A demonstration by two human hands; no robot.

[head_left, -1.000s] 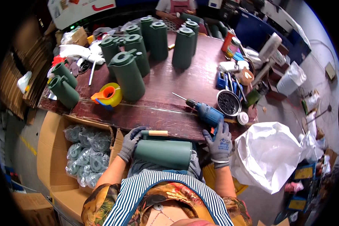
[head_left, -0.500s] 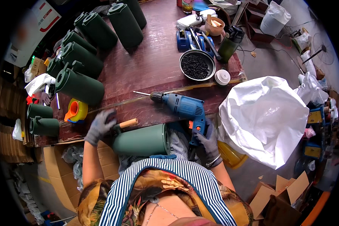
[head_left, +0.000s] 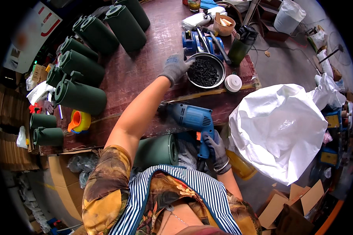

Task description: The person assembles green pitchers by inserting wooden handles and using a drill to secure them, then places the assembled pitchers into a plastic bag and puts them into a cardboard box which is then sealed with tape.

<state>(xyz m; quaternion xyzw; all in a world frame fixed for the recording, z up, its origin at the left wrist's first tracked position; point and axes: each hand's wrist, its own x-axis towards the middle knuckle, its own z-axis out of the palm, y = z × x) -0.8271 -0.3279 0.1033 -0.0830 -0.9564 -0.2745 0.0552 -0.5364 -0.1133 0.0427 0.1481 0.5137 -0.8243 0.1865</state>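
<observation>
My left hand (head_left: 174,69), in a grey glove, reaches across the table to the left rim of a metal bowl (head_left: 222,78). Black screws (head_left: 203,72) fill the bowl; the hand's fingers are apart at its edge, with nothing seen in them. In my gloved right hand (head_left: 219,152) is the handle of a blue power drill (head_left: 192,116), lying at the table's near edge and pointing left. My left forearm hides its bit. On my lap a dark green cylindrical canister (head_left: 155,150) lies on its side, its left part behind that arm.
Several green canisters (head_left: 82,96) stand at the left of the table (head_left: 141,62). A yellow and orange tape roll (head_left: 80,120) sits near them. Beyond the bowl are a blue tool (head_left: 189,42) and a dark green bottle (head_left: 241,49). A large white sack (head_left: 276,129) stands at right.
My left hand has moved from beside the canister's wooden-gripped handle, up and right to the screw bowl. The right hand keeps the drill at about the same place.
</observation>
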